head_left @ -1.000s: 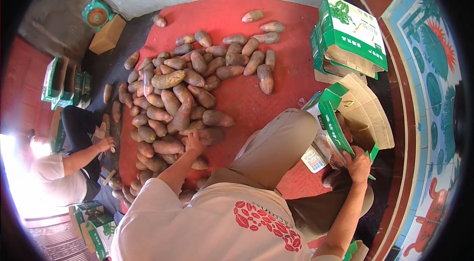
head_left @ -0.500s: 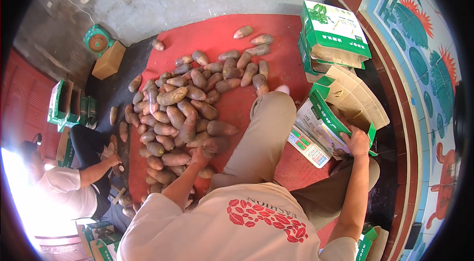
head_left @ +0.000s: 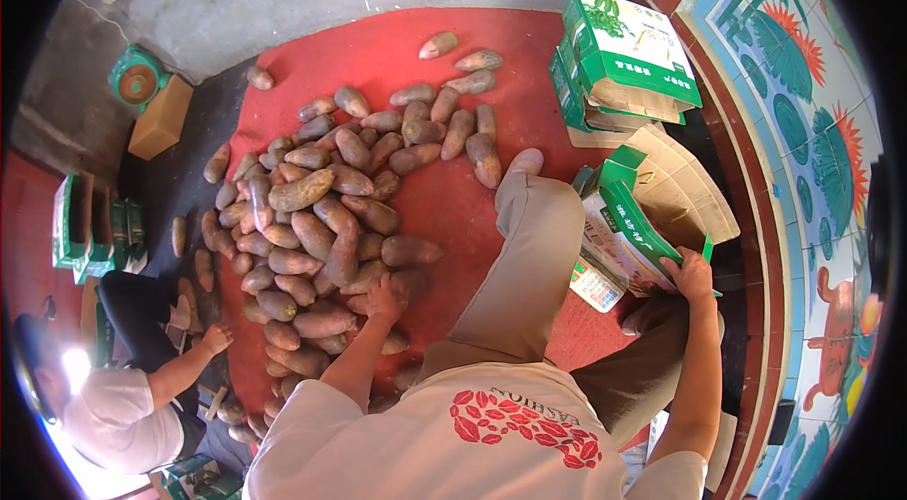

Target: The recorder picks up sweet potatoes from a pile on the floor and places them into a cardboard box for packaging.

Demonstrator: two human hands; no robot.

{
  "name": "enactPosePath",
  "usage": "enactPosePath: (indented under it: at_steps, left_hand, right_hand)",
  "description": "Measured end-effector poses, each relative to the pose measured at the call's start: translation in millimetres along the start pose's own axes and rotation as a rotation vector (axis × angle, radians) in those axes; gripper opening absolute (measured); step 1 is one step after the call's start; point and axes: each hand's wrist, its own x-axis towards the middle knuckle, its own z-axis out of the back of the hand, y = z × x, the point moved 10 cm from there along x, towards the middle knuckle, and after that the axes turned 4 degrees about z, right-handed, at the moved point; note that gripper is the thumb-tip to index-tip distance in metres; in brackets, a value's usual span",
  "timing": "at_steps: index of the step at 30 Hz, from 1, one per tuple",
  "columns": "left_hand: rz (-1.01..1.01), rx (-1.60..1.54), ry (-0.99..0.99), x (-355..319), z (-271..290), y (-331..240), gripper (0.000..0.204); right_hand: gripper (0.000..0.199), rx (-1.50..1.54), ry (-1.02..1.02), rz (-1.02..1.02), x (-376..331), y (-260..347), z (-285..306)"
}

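Observation:
A heap of large brown-red sweet potatoes (head_left: 312, 226) lies on the red mat in front of me and to my left. My left hand (head_left: 385, 300) reaches to the near right edge of the heap, its fingers curled against a dark sweet potato (head_left: 410, 284). To my right an open green-and-white carton (head_left: 619, 226) leans on its side, brown flaps spread. My right hand (head_left: 690, 273) is closed over the carton's near edge. Partly hidden under the carton is a white scale (head_left: 595, 287) with a keypad.
Stacked green-and-white cartons (head_left: 633, 56) stand at the far right by the tiled wall (head_left: 812, 122). Another person (head_left: 132, 396) sits at the left, near more cartons (head_left: 94, 226). A green dial scale (head_left: 139, 77) and a brown box (head_left: 161, 117) stand at the far left. My knee (head_left: 553, 216) rises between heap and carton.
The view has shifted, moving the heap left in the picture. The carton now covers more of the scale, hiding its display. My hands stay at the sweet potato and carton. The other person's arm has moved.

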Motion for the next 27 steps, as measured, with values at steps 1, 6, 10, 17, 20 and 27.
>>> enactPosePath:
  at_steps: [1, 6, 10, 17, 20, 27]
  left_hand:
    - [-0.017, 0.044, 0.026, 3, -3, -3, 0.087]
    - [0.032, 0.064, 0.127, 8, -11, 3, 0.086]
    - [0.090, 0.113, 0.173, 11, -12, 5, 0.083]
    - [0.113, 0.161, 0.204, 16, -15, 8, 0.083]
    - [0.128, 0.203, 0.184, 15, -11, 9, 0.084]
    - [0.146, 0.217, 0.209, 10, 3, -1, 0.087]
  right_hand:
    - [0.040, -0.022, 0.031, 0.003, 2, -3, -2]
    - [0.040, 0.006, 0.435, -0.144, 17, -11, -19]
    - [0.042, 0.036, 0.614, -0.120, 16, -16, -33]
    - [0.025, 0.350, 0.437, 0.021, 16, -17, -43]
    - [0.025, 0.288, 0.363, 0.015, 14, -1, -29]
    - [0.023, 0.251, 0.261, 0.052, 4, 5, -20]
